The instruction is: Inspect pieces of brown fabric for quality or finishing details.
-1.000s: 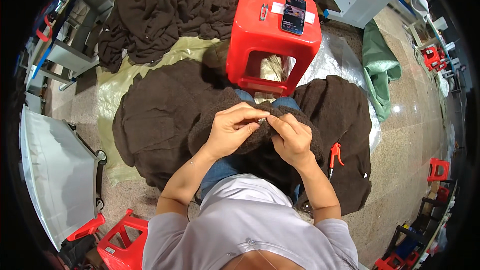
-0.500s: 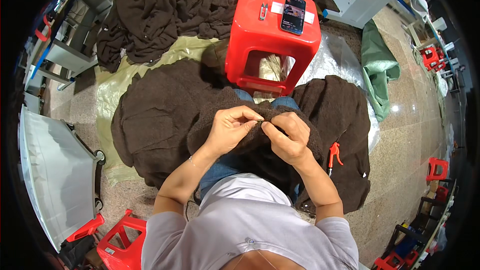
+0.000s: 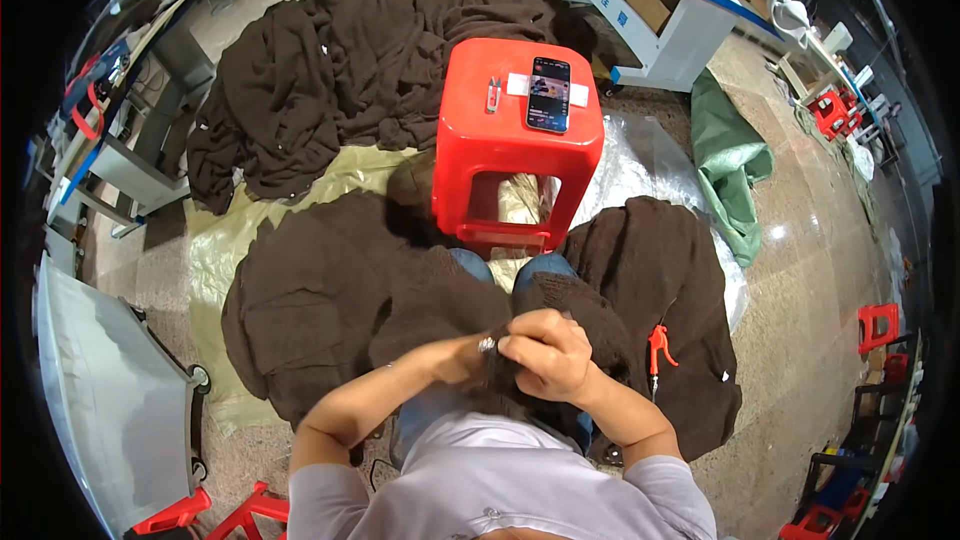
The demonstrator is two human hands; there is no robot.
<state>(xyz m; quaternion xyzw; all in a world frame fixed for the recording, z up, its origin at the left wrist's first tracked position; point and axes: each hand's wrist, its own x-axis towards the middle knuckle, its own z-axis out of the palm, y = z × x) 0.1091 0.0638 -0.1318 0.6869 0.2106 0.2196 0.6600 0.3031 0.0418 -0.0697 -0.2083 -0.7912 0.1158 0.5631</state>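
Dark brown knitted fabric (image 3: 440, 315) lies across my lap, bunched between my hands. My right hand (image 3: 548, 352) is closed, thumb and fingers pinching a bit of the fabric. My left hand (image 3: 462, 358) reaches into the fabric right beside it; its fingers are hidden and blurred. A small shiny spot shows between the two hands, too small to name. To the right, a red-handled air blow gun (image 3: 659, 350) lies on another heap of brown fabric (image 3: 640, 260). More brown cloth (image 3: 295, 290) is spread at my left.
Ahead stands a red plastic stool (image 3: 470, 155), with thread snips (image 3: 493, 95) and a phone (image 3: 548, 95) on top. Behind it lies a large brown fabric pile (image 3: 370, 50). A white wheeled cart (image 3: 120, 390) is at left, a green sheet (image 3: 730, 170) at right.
My hands have come nearer my body. The left hand's fingers, pinching at the fabric before, have gone out of sight; the right hand has turned and closed. My view has tilted up.
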